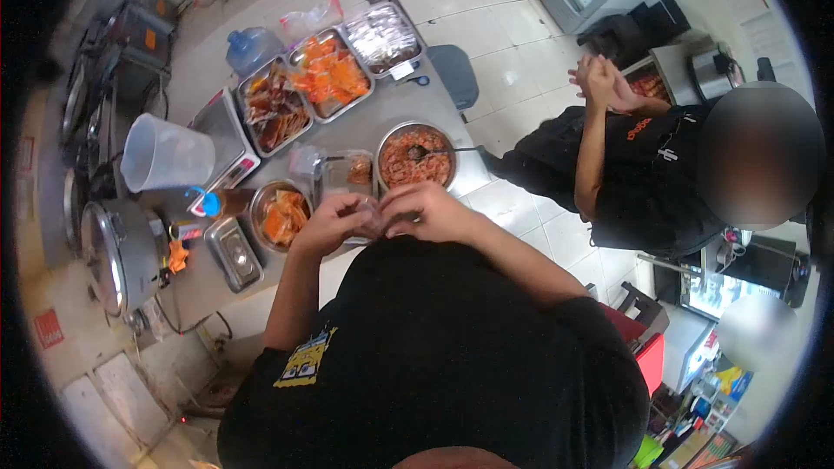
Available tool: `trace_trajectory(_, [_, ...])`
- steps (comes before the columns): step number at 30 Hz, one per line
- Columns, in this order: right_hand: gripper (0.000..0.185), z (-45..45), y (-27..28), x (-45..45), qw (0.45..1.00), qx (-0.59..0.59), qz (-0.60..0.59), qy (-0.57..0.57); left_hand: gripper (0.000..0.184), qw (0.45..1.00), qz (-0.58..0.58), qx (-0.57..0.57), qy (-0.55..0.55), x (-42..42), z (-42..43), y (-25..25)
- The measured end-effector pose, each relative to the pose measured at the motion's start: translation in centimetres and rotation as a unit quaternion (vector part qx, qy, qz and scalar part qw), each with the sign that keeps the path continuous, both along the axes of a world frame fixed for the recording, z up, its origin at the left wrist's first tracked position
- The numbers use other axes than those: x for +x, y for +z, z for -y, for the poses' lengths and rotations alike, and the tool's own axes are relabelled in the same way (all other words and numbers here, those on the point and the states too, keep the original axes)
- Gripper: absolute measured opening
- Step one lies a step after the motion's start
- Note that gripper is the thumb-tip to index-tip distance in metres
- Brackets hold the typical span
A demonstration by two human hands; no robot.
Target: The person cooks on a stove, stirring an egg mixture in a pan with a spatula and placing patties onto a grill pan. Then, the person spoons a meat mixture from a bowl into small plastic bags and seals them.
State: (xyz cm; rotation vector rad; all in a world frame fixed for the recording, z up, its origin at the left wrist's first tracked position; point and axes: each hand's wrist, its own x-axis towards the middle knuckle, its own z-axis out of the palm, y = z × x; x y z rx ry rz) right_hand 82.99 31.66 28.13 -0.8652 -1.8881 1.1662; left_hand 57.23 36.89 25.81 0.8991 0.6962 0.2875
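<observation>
Close to my body, at the table's near edge, my left hand is closed on a small clear plastic bag. My right hand meets it from the other side, its fingers curled and pinching the bag's edge. Just beyond them stands a clear plastic container with some brown food at one end. A round steel bowl of chopped reddish food is past my right hand, with a dark-handled spoon resting in it. Left of my left hand is a smaller metal bowl holding orange-red pieces.
Metal trays of red-orange food and dark brown pieces line the far side, near a foil-covered tray. A scale, a translucent bucket and a lidded steel container stand left. Another person stands at right, hands together.
</observation>
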Motion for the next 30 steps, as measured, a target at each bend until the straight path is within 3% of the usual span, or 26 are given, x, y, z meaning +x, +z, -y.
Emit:
trace_trajectory(2, [0.050, -1.0, -0.8, 1.7, 0.969, 0.145, 0.102, -0.170, 0.033, 0.999, 0.024, -0.015, 0.026, -0.1, 0.0, -1.6])
trace_trajectory(4, [0.069, -2.1, -5.5, 4.5, 0.876, 0.040, 0.187, -0.443, 0.028, 0.989, -0.107, 0.013, 0.100, -0.1, -0.2, -3.0])
trace_trajectory(5, [0.067, -2.6, -9.6, 6.1, 0.798, -0.060, 0.264, -0.538, 0.026, 0.978, -0.167, 0.016, 0.127, 0.0, -0.2, -3.9])
trace_trajectory(7, [0.065, -2.4, -17.2, 10.4, 0.766, -0.235, 0.219, -0.557, 0.028, 0.975, -0.191, 0.005, 0.116, -0.4, -0.4, -6.1])
trace_trajectory(8, [0.064, -2.1, -19.4, 12.2, 0.814, -0.307, 0.098, -0.483, 0.030, 0.972, -0.213, 0.000, 0.097, -0.6, -0.3, -7.5])
trace_trajectory(11, [0.059, -2.6, -22.1, 12.9, 0.810, -0.367, 0.070, -0.452, 0.033, 0.963, -0.233, -0.007, 0.135, -0.3, 0.8, -12.3])
trace_trajectory(14, [0.055, -4.4, -17.8, 10.5, 0.785, -0.362, 0.158, -0.477, 0.036, 0.954, -0.257, -0.021, 0.151, 0.5, 0.9, -13.5])
trace_trajectory(15, [0.057, -4.9, -18.3, 9.5, 0.776, -0.239, 0.316, -0.491, 0.039, 0.952, -0.263, -0.028, 0.155, 0.9, 0.8, -13.6])
trace_trajectory(16, [0.057, -4.7, -18.4, 9.3, 0.778, -0.239, 0.319, -0.486, 0.039, 0.951, -0.263, -0.032, 0.159, 1.2, 0.8, -13.8])
trace_trajectory(18, [0.059, -4.6, -16.1, 8.7, 0.797, -0.255, 0.377, -0.398, 0.044, 0.947, -0.266, -0.023, 0.180, 1.7, 0.7, -13.9])
trace_trajectory(20, [0.062, -4.4, -17.1, 9.6, 0.803, -0.282, 0.372, -0.371, 0.044, 0.950, -0.251, -0.045, 0.182, 1.8, 0.3, -13.9])
trace_trajectory(23, [0.055, -3.7, -19.1, 11.0, 0.820, -0.230, 0.386, -0.355, 0.041, 0.952, -0.237, -0.023, 0.190, 1.6, -0.2, -14.3])
trace_trajectory(26, [0.045, -2.9, -20.6, 11.8, 0.831, -0.278, 0.350, -0.330, 0.039, 0.954, -0.233, -0.030, 0.185, 1.3, 0.0, -14.6])
trace_trajectory(30, [0.038, -2.3, -18.3, 11.3, 0.826, -0.372, 0.225, -0.358, 0.034, 0.953, -0.188, -0.043, 0.235, 1.5, 0.3, -13.7])
